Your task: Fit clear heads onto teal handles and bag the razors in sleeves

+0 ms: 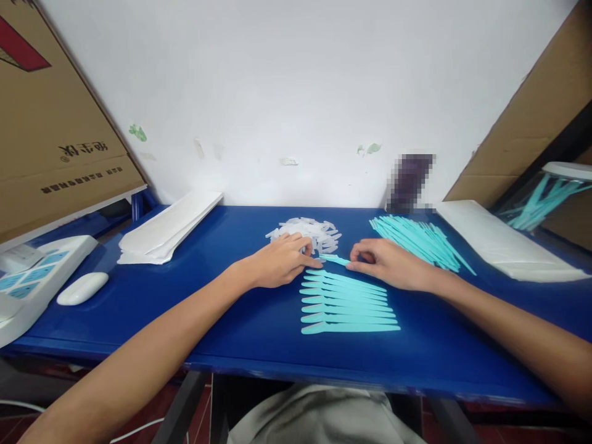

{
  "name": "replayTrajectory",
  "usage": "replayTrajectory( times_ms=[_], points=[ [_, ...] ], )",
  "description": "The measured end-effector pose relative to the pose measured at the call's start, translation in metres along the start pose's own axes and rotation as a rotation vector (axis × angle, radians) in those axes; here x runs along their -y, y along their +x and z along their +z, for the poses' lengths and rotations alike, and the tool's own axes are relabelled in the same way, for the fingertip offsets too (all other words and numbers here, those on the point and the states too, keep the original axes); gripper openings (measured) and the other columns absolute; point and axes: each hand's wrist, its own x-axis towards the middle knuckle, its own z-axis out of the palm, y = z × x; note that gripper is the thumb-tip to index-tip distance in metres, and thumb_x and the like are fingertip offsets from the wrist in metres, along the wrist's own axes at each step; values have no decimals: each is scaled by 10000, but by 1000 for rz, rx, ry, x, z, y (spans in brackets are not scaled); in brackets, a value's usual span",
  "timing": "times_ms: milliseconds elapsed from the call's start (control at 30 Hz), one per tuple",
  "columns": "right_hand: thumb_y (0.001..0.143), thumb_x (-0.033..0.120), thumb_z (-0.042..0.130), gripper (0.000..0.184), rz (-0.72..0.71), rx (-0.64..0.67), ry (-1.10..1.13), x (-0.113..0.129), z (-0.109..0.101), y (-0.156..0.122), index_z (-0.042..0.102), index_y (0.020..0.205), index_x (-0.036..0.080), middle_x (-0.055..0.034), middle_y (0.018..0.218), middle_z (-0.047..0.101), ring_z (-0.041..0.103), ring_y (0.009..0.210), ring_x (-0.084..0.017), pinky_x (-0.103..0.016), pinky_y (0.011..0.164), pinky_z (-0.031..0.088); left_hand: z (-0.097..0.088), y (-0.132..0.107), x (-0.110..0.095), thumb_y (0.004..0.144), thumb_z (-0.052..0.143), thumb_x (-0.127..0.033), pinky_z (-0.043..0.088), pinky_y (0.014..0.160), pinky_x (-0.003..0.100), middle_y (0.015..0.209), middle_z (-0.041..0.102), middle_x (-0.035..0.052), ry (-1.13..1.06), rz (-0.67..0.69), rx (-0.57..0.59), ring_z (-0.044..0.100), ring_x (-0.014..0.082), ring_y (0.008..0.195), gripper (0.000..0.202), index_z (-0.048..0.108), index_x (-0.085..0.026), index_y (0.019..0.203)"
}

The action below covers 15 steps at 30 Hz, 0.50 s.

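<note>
My left hand [282, 259] and my right hand [386, 262] meet over a blue table [222, 320], both pinching one turquoise plastic stick [333, 259] between them. Just in front of them lies a neat row of several turquoise sticks [346, 302], side by side. Behind my left hand is a heap of small clear plastic caps [308, 231]. A loose pile of more turquoise sticks [419, 240] lies to the right of my right hand.
White flat bags are stacked at the left [169, 231] and right [502, 243]. A white mouse [82, 288] and a white device [32, 277] sit at the left edge. Cardboard boxes [55, 123] lean on both sides. A clear container with sticks [550, 194] stands far right.
</note>
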Motion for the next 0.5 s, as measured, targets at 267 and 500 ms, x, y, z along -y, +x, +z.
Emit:
replayTrajectory(
  times_ms=[267, 500],
  points=[
    [937, 627, 484, 453, -13, -41, 49, -5, 6, 2, 637, 883, 203, -14, 758, 551, 493, 664, -162, -297, 604, 347, -5, -9, 15, 1011, 415, -215, 401, 926, 375, 1173, 597, 89, -14, -74, -33, 550, 220, 979, 375, 669, -260, 1284],
    [956, 547, 515, 383, -52, -60, 22, -5, 7, -2, 703, 979, 214, -43, 841, 594, 528, 714, -175, -310, 644, 387, 2, -6, 12, 1044, 436, -351, 390, 861, 344, 1110, 599, 86, 40, -26, -39, 541, 222, 992, 331, 724, -280, 1190]
  ],
)
